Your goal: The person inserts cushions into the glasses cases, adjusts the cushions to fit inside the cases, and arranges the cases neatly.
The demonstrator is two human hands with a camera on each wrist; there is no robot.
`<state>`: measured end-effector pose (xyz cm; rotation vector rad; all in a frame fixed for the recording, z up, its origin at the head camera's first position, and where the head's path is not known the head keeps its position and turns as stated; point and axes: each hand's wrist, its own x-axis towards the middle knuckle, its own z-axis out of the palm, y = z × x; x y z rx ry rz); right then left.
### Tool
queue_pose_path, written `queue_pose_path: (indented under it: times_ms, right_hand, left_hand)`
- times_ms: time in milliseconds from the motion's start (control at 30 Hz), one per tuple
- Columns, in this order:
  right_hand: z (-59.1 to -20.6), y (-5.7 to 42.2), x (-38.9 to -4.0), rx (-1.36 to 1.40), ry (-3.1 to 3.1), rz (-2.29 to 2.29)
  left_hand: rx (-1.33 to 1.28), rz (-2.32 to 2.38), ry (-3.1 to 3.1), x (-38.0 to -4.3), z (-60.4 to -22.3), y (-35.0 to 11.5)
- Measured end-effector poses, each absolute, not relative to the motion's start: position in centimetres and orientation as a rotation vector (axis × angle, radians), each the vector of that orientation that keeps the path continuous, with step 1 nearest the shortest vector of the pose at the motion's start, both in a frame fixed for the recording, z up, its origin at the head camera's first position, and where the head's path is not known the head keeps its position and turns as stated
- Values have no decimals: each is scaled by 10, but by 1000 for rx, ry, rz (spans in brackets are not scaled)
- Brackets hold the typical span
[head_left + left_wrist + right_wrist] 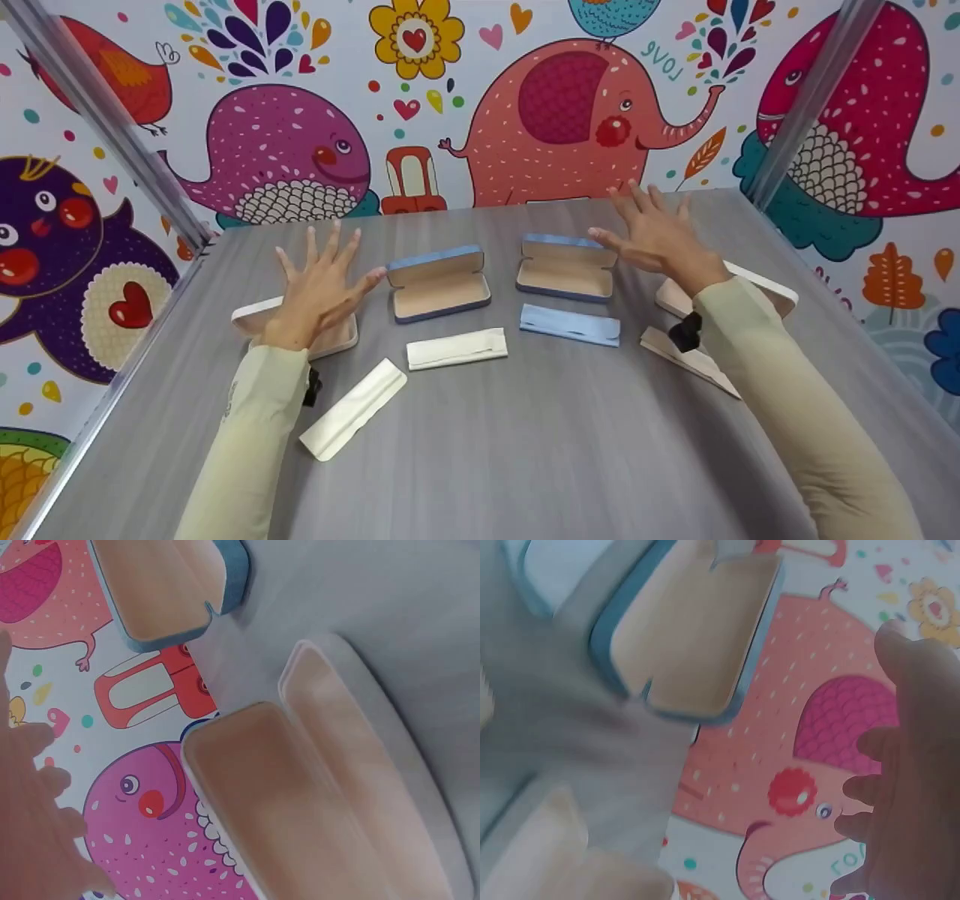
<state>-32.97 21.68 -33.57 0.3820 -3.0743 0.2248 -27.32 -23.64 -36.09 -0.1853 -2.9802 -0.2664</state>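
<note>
My left hand (319, 292) has its fingers spread over an opened white glasses case (341, 341), partly hiding it; whether they touch is not clear. Holding nothing, my right hand (656, 236) hovers with fingers apart between an opened blue glasses case (566, 279) and a pale opened case (769, 291), which my forearm partly covers. A second blue glasses case (442, 298), also opened, stands just right of my left thumb. In front of the cases lie folded cloths: a cream one (354, 411) set diagonally, another cream one (457, 349), a light blue one (570, 325) and a beige one (686, 362).
The grey table (510, 450) reaches back to a wall (442, 172) printed with cartoon animals. Metal posts stand at its back left (142, 150) and back right (806, 97) corners. A small black device (686, 332) sits on my right wrist.
</note>
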Motion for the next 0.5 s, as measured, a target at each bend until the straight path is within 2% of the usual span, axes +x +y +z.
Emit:
queue_pose_path:
  times_ms: [500]
  right_hand:
    - [-341,183,-306,553,-2976,450]
  left_hand:
    - [-180,-395,-2949,-224,-366,-244]
